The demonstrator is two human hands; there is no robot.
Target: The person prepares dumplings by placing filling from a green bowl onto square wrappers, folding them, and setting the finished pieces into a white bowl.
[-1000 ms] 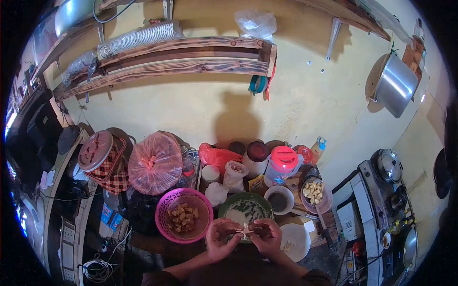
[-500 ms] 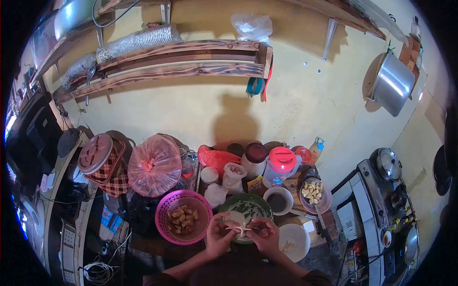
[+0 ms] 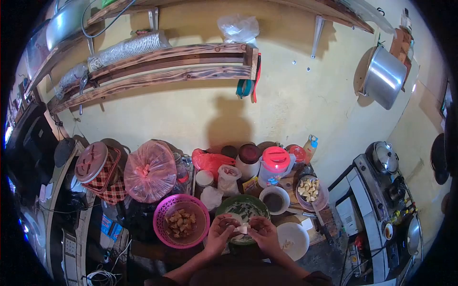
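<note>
White piece [image 3: 242, 229]: lower ctr of frame, held up betw. the two hands, in front of / over near part of green bowl [image 3: 245, 196]. Looks pale, matte, small, approx. blocky w/ uneven edges; finer detail too small to read. Materials: green bowl round, smooth, inside smeared w/ whitish residue. Pink basket [image 3: 159, 214], lower ctr-left, perforated plastic wall, round; holds brown chunks [image 3: 180, 222], irregular, rough-looking. White bowl [image 3: 287, 200] just R of green one, round, w/ dark liq. [image 3: 273, 202]. Larger white dish [image 3: 299, 237], lower R of ctr, smooth, shallow-looking, few pale bits on its bottom. Further up-right, pale angular chunks [image 3: 309, 189] heaped in a round container. Pitcher [image 3: 275, 167] behind: translucent body, red lid. Pink bag [image 3: 150, 171], ctr-left: thin, shiny, crinkled plastic, puffed, knotted. Hands: L hand [image 3: 219, 234] curled, thumb + fingertips pinched on L end of white piece; R hand [image 3: 265, 234] same on R end, fingers bent. Fingertips close tog., white piece showing in gap betw. Grip = both hands, fingertip pinch, no full-palm contact seen. Hands well apart from pink basket; R hand near white dish.
</note>
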